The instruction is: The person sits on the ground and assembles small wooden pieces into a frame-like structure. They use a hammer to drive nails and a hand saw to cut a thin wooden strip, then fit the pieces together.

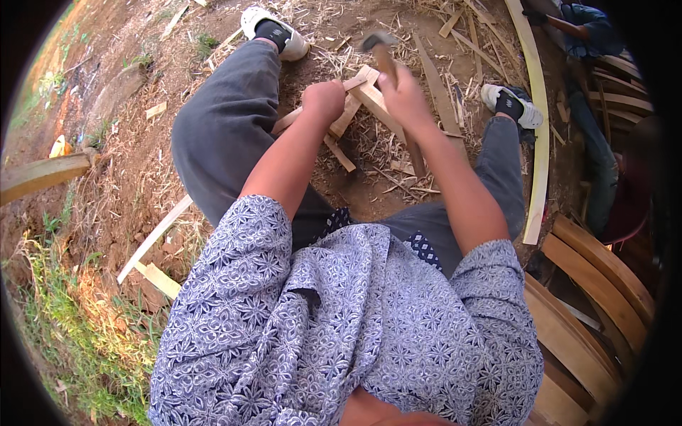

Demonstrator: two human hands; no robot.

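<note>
My left hand (pixel 325 99) is closed around a narrow wooden strip (pixel 288 121), which pokes out on both sides of the fist. The strip's far end lies against a pale wooden block (pixel 366 78) on the ground between my feet. My right hand (pixel 406 101) grips the wooden handle of a hammer-like tool (pixel 383 57). Its grey metal head is raised just beyond the block, blurred enough that its exact kind is unclear. Below the right hand, a brown length of wood (pixel 414 157) shows, possibly the same handle's lower end. Offcuts lie under the left wrist.
Shavings and splinters cover the dirt around my white shoes (pixel 295 47). A long pale plank (pixel 533 128) runs along the right, beyond which another person's jeans (pixel 595 142) show. Curved boards (pixel 597 277) are stacked at the lower right. Grass (pixel 85 312) grows at the left.
</note>
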